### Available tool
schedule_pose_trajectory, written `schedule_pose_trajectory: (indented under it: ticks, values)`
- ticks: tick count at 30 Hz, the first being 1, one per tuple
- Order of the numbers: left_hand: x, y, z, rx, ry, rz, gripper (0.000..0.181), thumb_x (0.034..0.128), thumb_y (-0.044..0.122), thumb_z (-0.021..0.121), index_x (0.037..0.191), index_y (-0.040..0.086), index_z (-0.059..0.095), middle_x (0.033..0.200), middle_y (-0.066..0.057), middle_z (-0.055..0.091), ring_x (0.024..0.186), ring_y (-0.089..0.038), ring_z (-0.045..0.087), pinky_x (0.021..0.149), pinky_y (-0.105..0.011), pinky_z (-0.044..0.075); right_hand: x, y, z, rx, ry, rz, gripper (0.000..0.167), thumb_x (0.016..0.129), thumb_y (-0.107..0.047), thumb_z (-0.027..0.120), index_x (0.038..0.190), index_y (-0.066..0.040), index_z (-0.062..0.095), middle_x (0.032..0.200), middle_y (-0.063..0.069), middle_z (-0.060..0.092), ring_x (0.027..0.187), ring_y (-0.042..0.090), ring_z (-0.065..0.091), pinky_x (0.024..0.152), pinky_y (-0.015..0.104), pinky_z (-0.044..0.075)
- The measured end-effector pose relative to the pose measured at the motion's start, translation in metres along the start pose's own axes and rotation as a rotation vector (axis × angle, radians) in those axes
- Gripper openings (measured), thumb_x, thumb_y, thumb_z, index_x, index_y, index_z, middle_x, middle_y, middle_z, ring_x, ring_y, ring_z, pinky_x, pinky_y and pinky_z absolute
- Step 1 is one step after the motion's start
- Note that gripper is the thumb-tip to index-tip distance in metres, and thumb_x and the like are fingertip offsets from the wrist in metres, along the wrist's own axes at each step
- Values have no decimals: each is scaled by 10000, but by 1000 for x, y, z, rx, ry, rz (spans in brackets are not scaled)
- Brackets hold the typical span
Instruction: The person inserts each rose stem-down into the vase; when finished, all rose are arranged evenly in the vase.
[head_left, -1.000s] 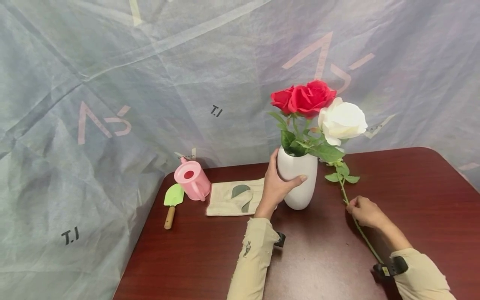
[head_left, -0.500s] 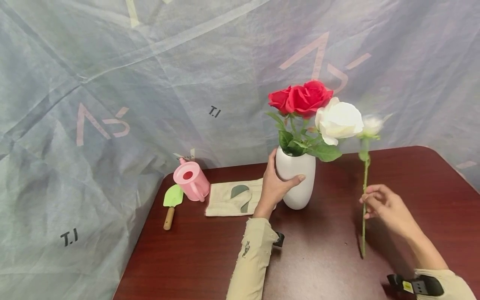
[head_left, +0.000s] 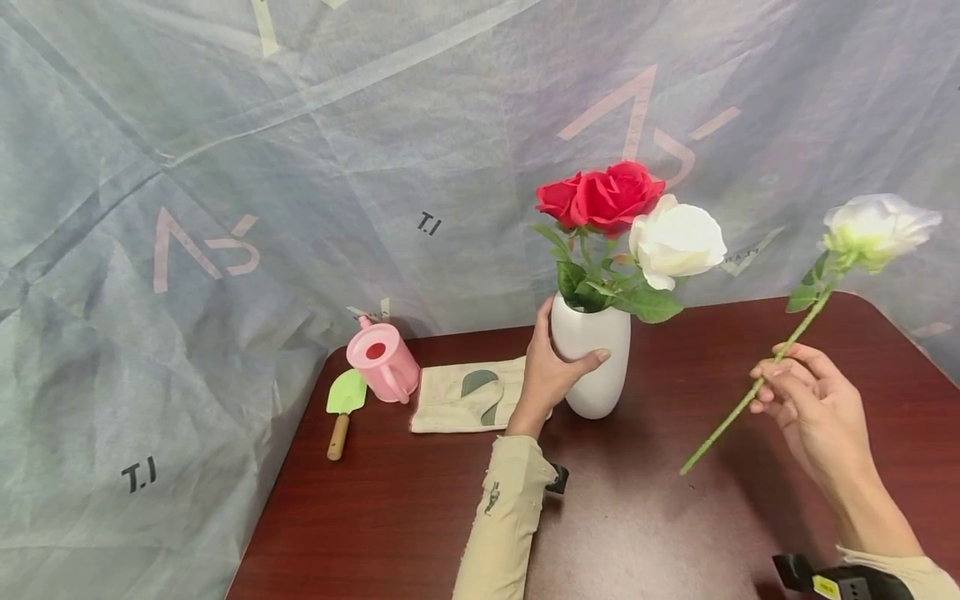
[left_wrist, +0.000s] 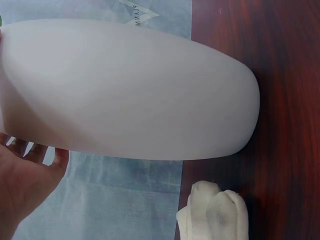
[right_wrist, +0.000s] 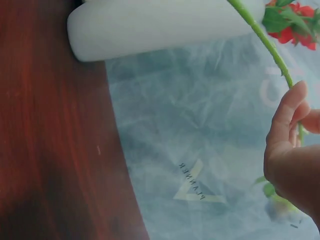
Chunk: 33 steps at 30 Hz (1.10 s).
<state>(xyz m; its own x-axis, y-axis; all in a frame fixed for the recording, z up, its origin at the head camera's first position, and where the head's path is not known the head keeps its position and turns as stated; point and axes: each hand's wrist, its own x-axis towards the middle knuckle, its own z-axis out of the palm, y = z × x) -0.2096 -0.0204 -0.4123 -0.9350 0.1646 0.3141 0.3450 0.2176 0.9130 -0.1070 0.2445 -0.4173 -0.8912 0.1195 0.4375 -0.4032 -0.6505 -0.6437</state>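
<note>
A white vase (head_left: pixel 600 367) stands on the table, bearing red roses (head_left: pixel 617 198) and one white rose (head_left: pixel 677 240) with green leaves. My left hand (head_left: pixel 551 371) grips the vase from its left side, thumb across the front. To the right, my right hand (head_left: pixel 817 408) pinches the green stem (right_wrist: pixel 265 42) of another white rose (head_left: pixel 877 229). That rose is held above the table, tilted, its bloom to the upper right and its stem end pointing lower left, apart from the vase. In the left wrist view the vase (left_wrist: pixel 130 90) fills most of the picture.
Left of the vase lie folded cream gloves (head_left: pixel 457 400), partly behind the left hand. Farther left are a pink watering can (head_left: pixel 390 367) and a green trowel (head_left: pixel 348 390) with a wooden handle. A grey cloth backdrop (head_left: pixel 300 167) hangs behind the dark red table (head_left: pixel 637 517).
My right hand has lifted the white rose off the table and moved right, turning the stem from leaning left to leaning right. The left hand stays on the vase.
</note>
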Motion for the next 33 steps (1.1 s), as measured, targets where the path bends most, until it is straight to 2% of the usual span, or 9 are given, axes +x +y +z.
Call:
schedule_pose_trajectory:
  ticks: [2, 7, 11, 16, 24, 33]
  values:
    - [2, -7, 2, 9, 3, 5, 949, 689, 312, 823, 1434, 390, 240, 1281, 122, 471, 1043, -90, 519, 820, -343, 449, 0, -2, 4, 82, -47, -12, 293, 919, 214, 249, 1094, 93, 451, 903, 219, 613, 689, 241, 588, 588, 315, 526]
    - [2, -8, 2, 17, 6, 13, 933, 692, 354, 813, 1418, 433, 232, 1268, 140, 471, 1035, -86, 523, 809, -348, 455, 0, -2, 7, 188, -155, -52, 297, 917, 219, 184, 1078, 138, 420, 981, 299, 573, 817, 342, 608, 638, 389, 532]
    - [0, -7, 2, 25, 1, -1, 933, 694, 372, 806, 1410, 462, 215, 1278, 143, 461, 1047, -88, 517, 815, -361, 453, 0, -3, 10, 167, -177, -86, 280, 925, 209, 180, 1054, 168, 425, 1027, 313, 567, 919, 377, 600, 675, 418, 529]
    - [0, -6, 2, 23, -3, -7, 933, 696, 376, 805, 1417, 448, 217, 1279, 147, 458, 1047, -87, 516, 813, -365, 452, -1, -8, 17, 200, -196, -118, 284, 920, 218, 176, 1068, 204, 418, 1047, 342, 563, 981, 416, 581, 724, 442, 520]
    - [2, -7, 2, 7, -2, 15, 920, 700, 344, 808, 1404, 459, 228, 1267, 142, 467, 1027, -87, 526, 798, -347, 460, 5, -11, 38, 246, -156, -181, 234, 905, 235, 246, 1059, 243, 423, 1055, 372, 554, 1000, 453, 568, 726, 453, 519]
    - [2, -8, 2, 0, 8, 17, 919, 690, 328, 819, 1390, 472, 242, 1240, 143, 486, 1011, -84, 530, 791, -343, 459, 13, -6, 65, 199, -6, -265, 199, 879, 262, 323, 1034, 261, 447, 1009, 355, 579, 955, 447, 589, 666, 436, 532]
